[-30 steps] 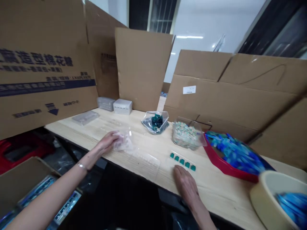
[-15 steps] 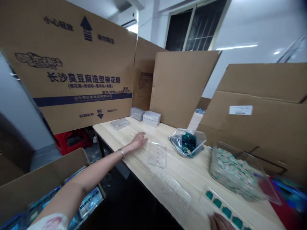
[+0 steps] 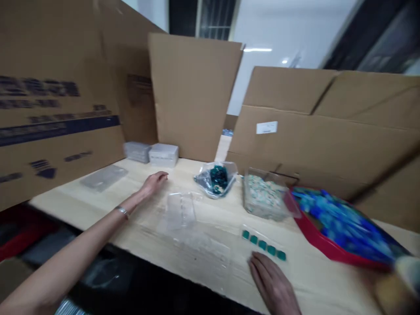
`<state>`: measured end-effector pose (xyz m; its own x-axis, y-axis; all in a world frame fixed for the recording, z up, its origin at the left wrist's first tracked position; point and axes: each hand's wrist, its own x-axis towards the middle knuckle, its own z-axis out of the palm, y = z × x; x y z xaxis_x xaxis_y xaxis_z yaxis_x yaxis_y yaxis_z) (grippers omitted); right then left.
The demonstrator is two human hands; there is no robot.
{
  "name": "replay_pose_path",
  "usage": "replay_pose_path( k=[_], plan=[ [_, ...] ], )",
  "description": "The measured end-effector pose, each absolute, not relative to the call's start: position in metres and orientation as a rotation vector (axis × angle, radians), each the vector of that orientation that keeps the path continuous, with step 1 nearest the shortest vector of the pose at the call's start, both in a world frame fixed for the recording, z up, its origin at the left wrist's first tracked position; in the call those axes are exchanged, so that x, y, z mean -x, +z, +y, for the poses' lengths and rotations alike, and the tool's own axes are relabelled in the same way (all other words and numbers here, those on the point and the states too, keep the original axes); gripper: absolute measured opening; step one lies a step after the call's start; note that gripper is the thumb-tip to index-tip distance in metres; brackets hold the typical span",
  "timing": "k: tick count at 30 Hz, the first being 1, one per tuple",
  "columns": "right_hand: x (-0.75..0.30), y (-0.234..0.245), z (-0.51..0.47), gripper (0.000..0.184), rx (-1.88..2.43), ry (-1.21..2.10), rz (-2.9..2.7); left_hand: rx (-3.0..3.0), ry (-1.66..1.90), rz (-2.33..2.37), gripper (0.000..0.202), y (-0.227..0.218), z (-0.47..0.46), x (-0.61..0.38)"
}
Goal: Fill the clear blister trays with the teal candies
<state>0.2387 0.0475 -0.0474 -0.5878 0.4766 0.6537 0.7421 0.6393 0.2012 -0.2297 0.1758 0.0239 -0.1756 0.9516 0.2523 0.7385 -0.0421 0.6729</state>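
Note:
My left hand [image 3: 153, 181] reaches out over the wooden table [image 3: 82, 199], fingers loosely curled and holding nothing, just left of a clear plastic tray [image 3: 180, 211]. My right hand [image 3: 273, 284] lies flat on the table near its front edge, fingers stretched out. Just beyond its fingertips a clear tray holds a row of several teal pieces [image 3: 263, 245]. Another clear tray [image 3: 206, 249] lies between the two hands.
A clear bag of dark teal pieces [image 3: 215, 177], a clear tub of pale pieces [image 3: 264, 197] and a red tray of blue pieces [image 3: 341, 225] stand at the back right. Small plastic boxes [image 3: 151, 153] and a clear lid [image 3: 103, 177] lie at the back left. Cardboard sheets [image 3: 193, 94] wall the table.
The view swung left, then back right. My left hand let go of the clear tray and moved up and away from it. My right hand stayed flat by the teal pieces.

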Motion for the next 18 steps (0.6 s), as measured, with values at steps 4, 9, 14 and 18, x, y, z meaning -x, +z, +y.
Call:
replay_pose_path(
  k=[4, 9, 14, 18],
  plan=[
    [-0.224, -0.038, 0.041, 0.026, 1.078, -0.5, -2.256, -1.842, 1.23, 1.654, 0.065, 0.037, 0.216, 0.16],
    [-0.226, -0.047, 0.041, 0.023, 1.127, -0.468, -2.215, -1.709, 1.093, 1.395, 0.078, 0.038, 0.257, 0.112],
    [-0.231, -0.053, 0.041, 0.025, 1.149, -0.443, -2.219, -1.717, 1.056, 1.286, 0.056, 0.023, 0.264, 0.112],
    [-0.234, -0.059, 0.044, 0.026, 1.117, -0.481, -2.208, -1.672, 1.023, 1.352, 0.038, 0.023, 0.255, 0.111]
  ],
)
